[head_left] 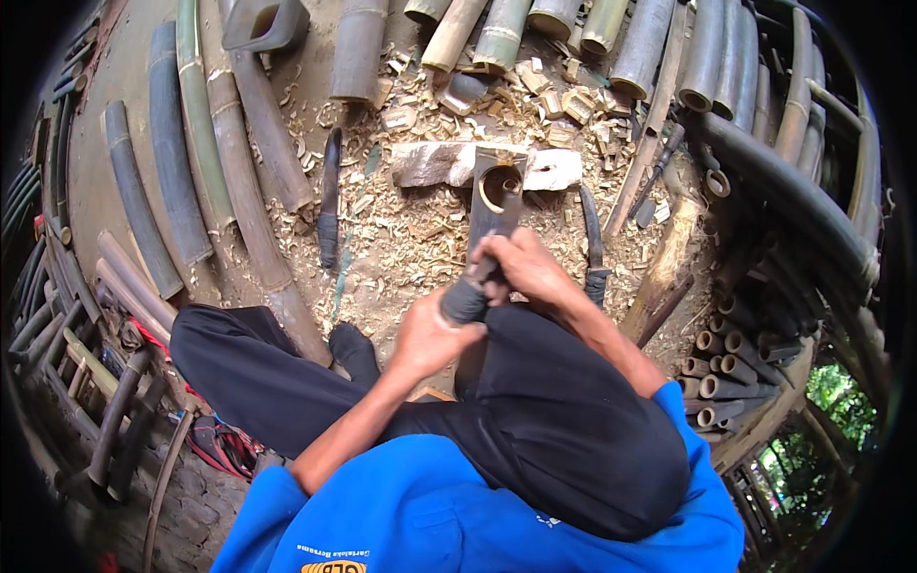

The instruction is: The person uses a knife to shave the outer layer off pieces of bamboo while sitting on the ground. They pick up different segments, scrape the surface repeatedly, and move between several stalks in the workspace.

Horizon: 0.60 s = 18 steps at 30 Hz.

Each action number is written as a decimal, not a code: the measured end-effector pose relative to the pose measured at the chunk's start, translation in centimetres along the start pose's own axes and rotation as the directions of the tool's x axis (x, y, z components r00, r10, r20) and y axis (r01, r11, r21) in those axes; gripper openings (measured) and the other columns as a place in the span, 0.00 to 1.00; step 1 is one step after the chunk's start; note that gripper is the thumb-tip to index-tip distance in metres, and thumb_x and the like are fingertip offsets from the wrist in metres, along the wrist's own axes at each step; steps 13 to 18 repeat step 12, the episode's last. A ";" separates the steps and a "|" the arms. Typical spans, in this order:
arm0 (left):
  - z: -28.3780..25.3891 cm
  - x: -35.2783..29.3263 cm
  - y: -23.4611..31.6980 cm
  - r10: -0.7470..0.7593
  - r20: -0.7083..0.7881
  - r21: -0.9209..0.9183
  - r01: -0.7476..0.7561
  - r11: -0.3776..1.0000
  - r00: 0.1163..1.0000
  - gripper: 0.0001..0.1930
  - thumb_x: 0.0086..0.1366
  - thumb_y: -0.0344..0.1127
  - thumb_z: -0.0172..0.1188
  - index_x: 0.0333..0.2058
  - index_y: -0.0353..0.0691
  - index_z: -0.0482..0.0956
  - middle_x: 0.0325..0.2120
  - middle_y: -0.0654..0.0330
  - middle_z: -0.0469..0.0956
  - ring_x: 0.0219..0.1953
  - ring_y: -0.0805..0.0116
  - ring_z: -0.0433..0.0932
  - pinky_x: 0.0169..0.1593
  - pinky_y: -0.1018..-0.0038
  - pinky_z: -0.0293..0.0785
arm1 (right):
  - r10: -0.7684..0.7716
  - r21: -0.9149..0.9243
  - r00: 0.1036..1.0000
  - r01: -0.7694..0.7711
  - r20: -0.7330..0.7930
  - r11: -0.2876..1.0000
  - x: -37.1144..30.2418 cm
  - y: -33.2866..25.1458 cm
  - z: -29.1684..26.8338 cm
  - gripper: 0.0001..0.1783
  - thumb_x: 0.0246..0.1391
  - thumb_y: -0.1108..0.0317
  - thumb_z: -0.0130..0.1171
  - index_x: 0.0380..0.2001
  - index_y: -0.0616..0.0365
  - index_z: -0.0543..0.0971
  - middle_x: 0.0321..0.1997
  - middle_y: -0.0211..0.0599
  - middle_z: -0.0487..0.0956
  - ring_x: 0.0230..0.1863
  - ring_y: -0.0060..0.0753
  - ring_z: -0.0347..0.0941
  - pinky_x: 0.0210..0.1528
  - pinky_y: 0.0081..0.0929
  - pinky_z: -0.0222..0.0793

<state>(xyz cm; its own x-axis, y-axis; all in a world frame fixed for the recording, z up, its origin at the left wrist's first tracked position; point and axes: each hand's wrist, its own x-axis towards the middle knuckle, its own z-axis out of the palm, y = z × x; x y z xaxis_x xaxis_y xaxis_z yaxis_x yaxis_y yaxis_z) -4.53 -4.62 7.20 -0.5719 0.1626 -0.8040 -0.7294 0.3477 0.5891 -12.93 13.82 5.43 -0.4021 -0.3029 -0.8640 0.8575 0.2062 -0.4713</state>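
Observation:
A bamboo tube (484, 212) with an opening cut near its far end rests across a pale wood block (430, 164). Its near part runs back toward my lap, under my hands. My left hand (432, 332) is closed around a tool's dark wrapped handle (464, 302). Just beyond it, my right hand (523, 265) is closed above the tube, its fingers by the top of that handle. What the right fingers grip is hidden and slightly blurred, and the tool's blade cannot be made out. A curled shaving (509, 185) shows at the cut opening.
Wrapped-handle knives lie left (329, 196) and right (594, 244) of the block. Wood shavings (420, 234) cover the ground. Long bamboo poles (172, 143) lie at left, more bamboo tubes (645, 48) across the far side. Short tubes (731, 382) are stacked at right.

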 end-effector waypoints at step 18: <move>-5.6 3.1 18.6 0.503 0.029 0.998 -0.051 0.029 0.864 0.09 0.46 0.29 0.68 0.30 0.43 0.88 0.28 0.46 0.85 0.34 0.49 0.87 0.42 0.55 0.81 | -0.495 0.970 0.866 -0.179 0.077 -0.163 5.6 1.7 2.1 0.14 0.70 0.59 0.54 0.52 0.54 0.76 0.48 0.39 0.80 0.34 0.34 0.79 0.44 0.37 0.85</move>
